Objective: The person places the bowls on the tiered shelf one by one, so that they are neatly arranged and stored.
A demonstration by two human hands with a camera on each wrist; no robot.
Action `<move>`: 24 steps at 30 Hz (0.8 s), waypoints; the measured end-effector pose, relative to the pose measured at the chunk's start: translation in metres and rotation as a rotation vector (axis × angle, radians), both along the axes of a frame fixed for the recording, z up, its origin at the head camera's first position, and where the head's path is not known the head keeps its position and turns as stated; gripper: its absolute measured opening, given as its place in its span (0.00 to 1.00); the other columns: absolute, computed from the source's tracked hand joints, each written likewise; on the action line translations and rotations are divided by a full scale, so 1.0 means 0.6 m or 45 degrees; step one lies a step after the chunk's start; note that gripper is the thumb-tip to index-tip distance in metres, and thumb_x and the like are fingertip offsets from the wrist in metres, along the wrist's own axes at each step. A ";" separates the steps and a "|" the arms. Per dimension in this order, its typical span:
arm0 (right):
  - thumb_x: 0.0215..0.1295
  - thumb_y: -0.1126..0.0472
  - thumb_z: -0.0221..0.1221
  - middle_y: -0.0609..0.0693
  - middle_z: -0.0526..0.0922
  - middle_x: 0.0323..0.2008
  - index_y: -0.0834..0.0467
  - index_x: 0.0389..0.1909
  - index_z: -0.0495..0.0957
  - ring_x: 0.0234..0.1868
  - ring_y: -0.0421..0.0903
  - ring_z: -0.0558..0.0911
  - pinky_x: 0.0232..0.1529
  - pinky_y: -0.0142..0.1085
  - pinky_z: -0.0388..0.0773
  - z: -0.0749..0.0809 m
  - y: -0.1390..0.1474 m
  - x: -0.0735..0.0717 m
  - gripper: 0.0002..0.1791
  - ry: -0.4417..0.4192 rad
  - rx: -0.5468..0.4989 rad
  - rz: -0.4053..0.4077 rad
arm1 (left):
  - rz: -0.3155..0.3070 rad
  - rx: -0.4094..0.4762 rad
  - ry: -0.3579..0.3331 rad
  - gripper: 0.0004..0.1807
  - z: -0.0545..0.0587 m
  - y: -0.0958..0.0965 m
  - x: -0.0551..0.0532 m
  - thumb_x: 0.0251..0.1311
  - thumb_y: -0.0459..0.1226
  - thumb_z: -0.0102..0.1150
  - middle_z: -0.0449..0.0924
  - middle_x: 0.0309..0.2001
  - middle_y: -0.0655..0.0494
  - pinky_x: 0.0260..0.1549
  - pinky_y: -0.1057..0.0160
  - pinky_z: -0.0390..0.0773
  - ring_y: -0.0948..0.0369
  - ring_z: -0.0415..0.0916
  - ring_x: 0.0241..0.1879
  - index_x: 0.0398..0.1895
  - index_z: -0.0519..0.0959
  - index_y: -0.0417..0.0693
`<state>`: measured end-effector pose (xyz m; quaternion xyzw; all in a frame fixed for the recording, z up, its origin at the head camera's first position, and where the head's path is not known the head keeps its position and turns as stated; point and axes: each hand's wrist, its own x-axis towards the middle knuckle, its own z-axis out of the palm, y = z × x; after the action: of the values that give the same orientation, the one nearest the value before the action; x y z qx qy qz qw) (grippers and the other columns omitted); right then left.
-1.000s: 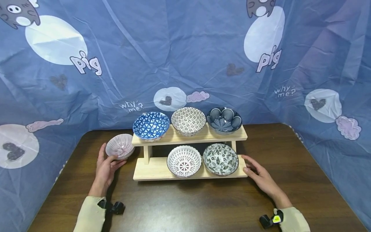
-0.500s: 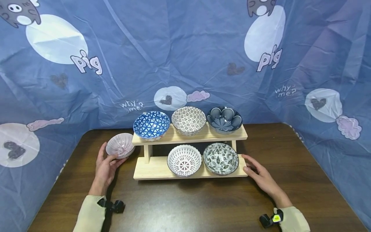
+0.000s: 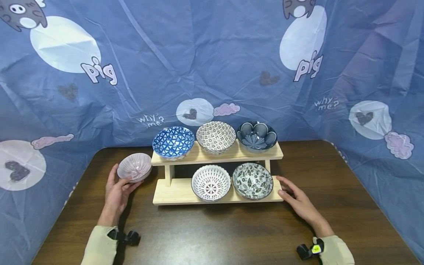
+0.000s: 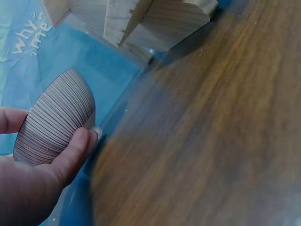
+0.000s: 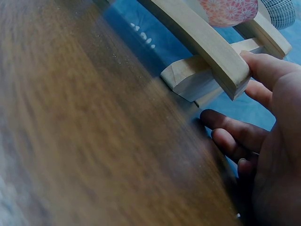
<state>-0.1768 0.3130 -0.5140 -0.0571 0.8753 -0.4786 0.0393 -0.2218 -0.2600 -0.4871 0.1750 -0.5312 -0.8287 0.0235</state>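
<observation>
A small striped bowl [image 3: 135, 167], whitish with a pinkish middle, sits in my left hand [image 3: 116, 195], left of a two-tier wooden shelf [image 3: 216, 159]. In the left wrist view, thumb and fingers grip the bowl [image 4: 59, 120], its ribbed outside towards the camera. My right hand [image 3: 303, 206] touches the right end of the lower board with its fingertips. The right wrist view has that hand [image 5: 277, 117] at the end of the shelf [image 5: 202, 42], other fingers loosely bent below. The lower board holds a white scalloped bowl [image 3: 211, 183] and a green leaf-patterned bowl [image 3: 253, 181].
On the upper board stand a blue triangle-patterned bowl [image 3: 173, 142], a grey-and-white patterned bowl [image 3: 216, 137] and a dark blue bowl [image 3: 257, 136]. The brown wooden table [image 3: 212, 235] ends at a blue printed cloth [image 3: 212, 55] behind and at the sides.
My left hand has shifted slightly left with the striped bowl, widening the distance from the shelf. The right hand and the other bowls stay as they were.
</observation>
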 end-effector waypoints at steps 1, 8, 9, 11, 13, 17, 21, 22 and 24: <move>0.77 0.51 0.51 0.59 0.66 0.73 0.54 0.75 0.62 0.53 0.18 0.69 0.55 0.24 0.74 0.000 0.000 0.000 0.29 -0.001 -0.001 -0.001 | 0.002 0.000 -0.003 0.44 0.002 -0.001 0.002 0.69 0.22 0.38 0.41 0.76 0.51 0.39 0.65 0.89 0.65 0.83 0.36 0.81 0.40 0.65; 0.77 0.51 0.51 0.59 0.67 0.73 0.54 0.75 0.62 0.60 0.36 0.74 0.55 0.26 0.74 0.000 0.000 0.000 0.29 0.008 0.019 -0.004 | -0.013 0.003 0.060 0.44 0.008 -0.007 0.019 0.69 0.21 0.38 0.49 0.70 0.57 0.40 0.64 0.89 0.64 0.83 0.39 0.81 0.41 0.63; 0.77 0.51 0.51 0.59 0.67 0.73 0.54 0.75 0.62 0.60 0.35 0.74 0.55 0.26 0.74 0.000 0.000 0.000 0.29 0.010 0.021 -0.004 | -0.015 0.005 0.073 0.44 0.008 -0.008 0.021 0.68 0.21 0.38 0.51 0.68 0.58 0.39 0.64 0.89 0.64 0.83 0.38 0.81 0.41 0.62; 0.77 0.52 0.51 0.59 0.67 0.73 0.54 0.75 0.62 0.57 0.26 0.72 0.55 0.26 0.74 0.000 0.000 0.001 0.29 0.015 0.015 -0.002 | -0.024 0.020 0.103 0.43 0.008 -0.010 0.027 0.68 0.20 0.38 0.54 0.64 0.60 0.40 0.63 0.89 0.64 0.83 0.38 0.80 0.42 0.62; 0.77 0.52 0.51 0.59 0.67 0.73 0.54 0.75 0.62 0.54 0.20 0.69 0.55 0.25 0.74 0.000 0.000 0.001 0.29 0.018 0.011 0.001 | -0.035 0.037 0.127 0.43 0.010 -0.011 0.033 0.68 0.20 0.38 0.55 0.62 0.60 0.39 0.63 0.89 0.63 0.84 0.39 0.80 0.42 0.62; 0.77 0.52 0.51 0.59 0.67 0.73 0.54 0.75 0.62 0.53 0.18 0.68 0.55 0.25 0.74 0.001 -0.001 0.001 0.29 0.021 0.011 0.003 | -0.047 0.039 0.135 0.44 0.016 -0.013 0.043 0.68 0.21 0.39 0.55 0.61 0.59 0.39 0.62 0.89 0.63 0.84 0.41 0.80 0.41 0.63; 0.77 0.52 0.51 0.59 0.67 0.73 0.54 0.75 0.62 0.54 0.19 0.69 0.55 0.24 0.74 0.001 -0.001 0.002 0.29 0.020 0.013 0.003 | -0.065 0.000 0.129 0.44 0.024 -0.014 0.054 0.69 0.21 0.40 0.55 0.61 0.59 0.40 0.63 0.89 0.64 0.83 0.42 0.81 0.41 0.64; 0.77 0.52 0.51 0.59 0.67 0.73 0.54 0.75 0.62 0.54 0.19 0.69 0.55 0.24 0.74 0.001 -0.001 0.002 0.29 0.018 0.012 0.002 | -0.071 -0.007 0.130 0.44 0.026 -0.014 0.057 0.69 0.21 0.40 0.56 0.61 0.59 0.40 0.63 0.89 0.64 0.83 0.43 0.81 0.41 0.64; 0.77 0.52 0.51 0.59 0.67 0.73 0.54 0.75 0.62 0.54 0.18 0.68 0.55 0.24 0.74 0.002 -0.001 0.001 0.29 0.011 0.013 0.002 | -0.082 -0.002 0.143 0.44 0.030 -0.014 0.062 0.69 0.21 0.40 0.56 0.61 0.59 0.40 0.62 0.89 0.64 0.83 0.43 0.80 0.41 0.64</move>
<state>-0.1760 0.3122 -0.5130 -0.0596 0.8778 -0.4738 0.0360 -0.1845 -0.2682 -0.4692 0.1110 -0.5350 -0.8371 0.0266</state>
